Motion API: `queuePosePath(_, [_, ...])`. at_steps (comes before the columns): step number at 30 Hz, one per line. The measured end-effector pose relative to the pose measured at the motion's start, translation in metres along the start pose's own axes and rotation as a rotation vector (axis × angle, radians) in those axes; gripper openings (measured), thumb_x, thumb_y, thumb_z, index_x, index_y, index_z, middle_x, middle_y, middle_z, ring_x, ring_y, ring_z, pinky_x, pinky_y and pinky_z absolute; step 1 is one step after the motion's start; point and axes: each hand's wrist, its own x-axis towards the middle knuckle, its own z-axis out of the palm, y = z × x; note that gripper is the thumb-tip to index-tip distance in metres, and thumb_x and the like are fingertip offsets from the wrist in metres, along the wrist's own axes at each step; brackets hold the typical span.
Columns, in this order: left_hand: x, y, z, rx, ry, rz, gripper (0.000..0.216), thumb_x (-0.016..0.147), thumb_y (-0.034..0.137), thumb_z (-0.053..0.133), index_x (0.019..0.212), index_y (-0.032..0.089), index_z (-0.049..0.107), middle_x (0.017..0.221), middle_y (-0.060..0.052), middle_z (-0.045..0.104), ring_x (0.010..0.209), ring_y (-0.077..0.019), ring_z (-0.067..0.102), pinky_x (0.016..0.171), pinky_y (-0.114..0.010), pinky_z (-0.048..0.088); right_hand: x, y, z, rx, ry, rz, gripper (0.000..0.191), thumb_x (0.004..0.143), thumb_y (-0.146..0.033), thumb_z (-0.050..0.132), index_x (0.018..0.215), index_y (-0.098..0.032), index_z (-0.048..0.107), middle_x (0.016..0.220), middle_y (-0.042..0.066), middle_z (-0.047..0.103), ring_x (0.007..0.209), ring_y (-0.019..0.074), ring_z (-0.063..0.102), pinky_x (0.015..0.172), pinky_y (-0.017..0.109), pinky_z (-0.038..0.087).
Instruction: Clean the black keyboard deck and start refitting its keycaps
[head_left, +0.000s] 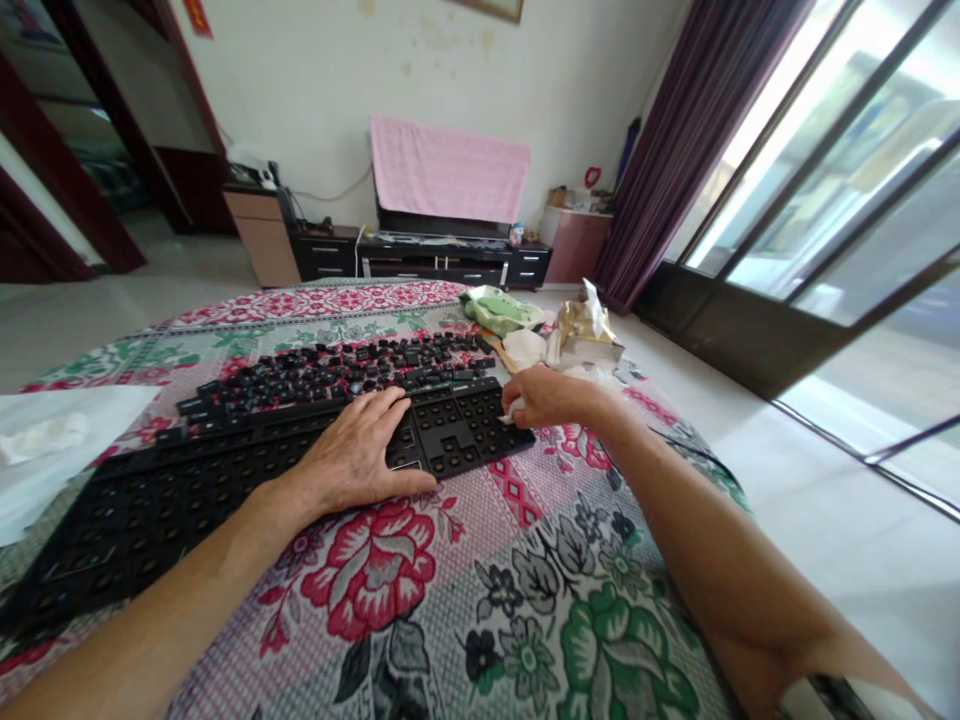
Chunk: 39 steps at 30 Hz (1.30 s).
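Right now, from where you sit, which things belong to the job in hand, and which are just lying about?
In the job, it seems:
- keyboard stripped of many keycaps, under the left hand
- loose black keycaps
- white tissue pinched in the right hand
- gold tissue box, perhaps

Just about:
- pink towel
- purple curtain

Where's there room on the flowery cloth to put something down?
The biggest free patch of flowery cloth lies between the left forearm, the right forearm and the keyboard. Another strip runs beyond the loose keycaps, left of the green package. It's crowded among the keycaps and beyond the right hand, where the gold tissue packet sits.
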Motion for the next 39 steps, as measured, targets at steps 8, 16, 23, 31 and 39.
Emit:
queuePosePath(8, [0.0,-0.001,0.001,0.025,-0.003,0.004,0.098,0.062,0.08,0.041,0.131,0.011,0.041,0.14,-0.014,0.035,0.126,-0.0327,0.033,0.104,-0.044,0.029,-0.001,-0.01,0.001,-0.072,0.025,0.036,0.028,0.064,-0.018,0.055,0.087,-0.017,0.071,0.07,0.005,0.066,0.062,0.0134,0.056,0.053,0.021,0.038])
queuePosePath(16, [0.0,-0.001,0.0,0.046,-0.025,0.002,0.1,0.063,0.08,0.04,0.132,0.008,0.039,0.142,-0.017,0.033,0.129,-0.0316,0.03,0.107,-0.043,0.025,-0.009,-0.021,0.002,-0.016,0.089,0.128,0.028,0.063,-0.013,0.058,0.087,-0.015,0.072,0.07,0.007,0.067,0.065,0.0157,0.058,0.058,0.023,0.04])
queuePosePath(23, [-0.002,0.002,-0.003,0.07,-0.022,0.002,0.096,0.065,0.079,0.038,0.132,0.01,0.038,0.143,-0.017,0.032,0.13,-0.0303,0.03,0.105,-0.043,0.028,-0.015,-0.023,0.013,0.047,0.223,0.168,0.028,0.064,-0.014,0.059,0.088,-0.015,0.072,0.081,0.01,0.069,0.075,0.0206,0.06,0.063,0.026,0.043])
queuePosePath(31, [-0.027,0.006,-0.008,0.108,0.012,-0.051,0.086,0.073,0.075,0.034,0.127,0.009,0.043,0.139,-0.018,0.038,0.129,-0.029,0.033,0.103,-0.043,0.03,-0.015,-0.017,0.022,0.019,0.277,0.159,0.029,0.067,-0.018,0.057,0.091,-0.015,0.072,0.085,0.012,0.069,0.08,0.0233,0.062,0.068,0.027,0.044])
queuePosePath(39, [-0.042,0.003,-0.006,0.091,0.072,-0.06,0.075,0.077,0.069,0.035,0.126,0.013,0.044,0.14,-0.015,0.037,0.128,-0.0283,0.034,0.102,-0.042,0.033,-0.018,-0.017,0.023,0.045,0.292,0.155,0.029,0.068,-0.022,0.057,0.093,-0.015,0.071,0.087,0.01,0.069,0.08,0.0204,0.061,0.07,0.024,0.043])
